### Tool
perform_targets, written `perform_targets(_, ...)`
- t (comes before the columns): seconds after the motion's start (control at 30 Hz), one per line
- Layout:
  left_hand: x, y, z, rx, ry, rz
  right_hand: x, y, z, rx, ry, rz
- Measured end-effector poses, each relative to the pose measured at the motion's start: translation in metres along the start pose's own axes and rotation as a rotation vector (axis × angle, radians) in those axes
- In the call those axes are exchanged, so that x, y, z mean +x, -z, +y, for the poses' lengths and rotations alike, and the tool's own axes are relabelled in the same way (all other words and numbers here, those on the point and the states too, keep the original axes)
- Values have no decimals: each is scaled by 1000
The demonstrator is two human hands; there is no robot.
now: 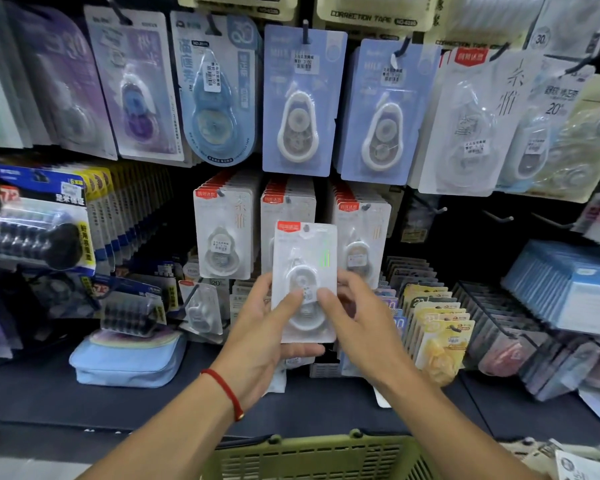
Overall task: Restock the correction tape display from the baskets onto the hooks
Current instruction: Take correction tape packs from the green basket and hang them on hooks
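A stationery shop display fills the view, a green basket [312,455] nearest at the bottom edge. Above it, the left hand [260,337] and right hand [357,320] both pinch one correction tape pack [305,268], thumbs on its front. The pack is upright, just before the white packs on hooks [222,233].

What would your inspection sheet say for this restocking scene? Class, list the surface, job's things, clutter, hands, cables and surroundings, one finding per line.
Surface: dark shelf ledge below the hooks.
Job's things: white correction tape pack held upright before three hanging rows of matching packs; green basket at bottom edge.
Clutter: light blue pouch lying on the ledge.
Hands: left hand and right hand both grip the pack.
Cables: nothing seen.
Surroundings: blue carded tapes hang above; bare hooks to the right.
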State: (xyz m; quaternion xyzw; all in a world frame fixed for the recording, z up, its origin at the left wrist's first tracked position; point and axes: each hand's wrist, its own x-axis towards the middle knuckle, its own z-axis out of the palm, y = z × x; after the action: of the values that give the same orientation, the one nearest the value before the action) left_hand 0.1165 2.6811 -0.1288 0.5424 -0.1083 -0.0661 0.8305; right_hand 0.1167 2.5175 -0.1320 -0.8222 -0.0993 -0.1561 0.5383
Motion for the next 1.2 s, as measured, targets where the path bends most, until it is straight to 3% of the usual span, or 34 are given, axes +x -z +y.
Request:
perform_targets(0.23,5,-4,-9,209,-52,88,5,1,-1,196,-12,219)
perform_targets(0.57,13,9,2,221,-273,303,42,-23,-30,198,31,153)
perform_targets(0.7,14,17,5,261,-317,316,42,-29,-32,145,85,171)
perform_targets(0.8,17,25,2,455,-359,327,47,-31,-26,-6,53,154)
perform_targets(0.87,20,31,-3,814,-393,359,43,-34,-19,-252,37,156)
perform_targets(0.97,25,33,-8,1137,-505,361,32,-33,-6,-704,330,138)
perform_targets(1.07,34,33,-15,1236,-453,219,34,-31,7,-1000,326,-120)
perform_targets(1.2,35,37,-20,1230,-365,141,34,-26,11,-952,272,-220)
